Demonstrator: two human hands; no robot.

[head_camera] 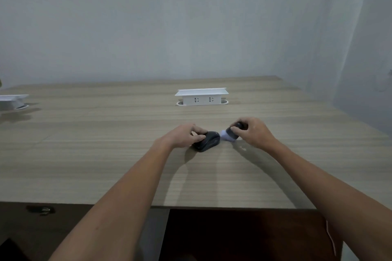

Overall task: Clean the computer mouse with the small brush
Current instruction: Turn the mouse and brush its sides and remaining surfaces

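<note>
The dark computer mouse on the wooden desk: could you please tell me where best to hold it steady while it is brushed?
Hold the dark computer mouse by its rear hump, coming from the left as the left hand does. That likely leaves its front end clear for the small white-bristled brush in the right hand.

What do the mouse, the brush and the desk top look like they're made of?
Mouse: dark, likely moulded plastic; smooth rounded shell with a dull sheen. Brush: dark, probably plastic body in the right hand, with pale bristles that look soft; too blurred to name the fibre. Desk top: matt wood-grain surface, possibly laminate, with very even stripes.
</note>
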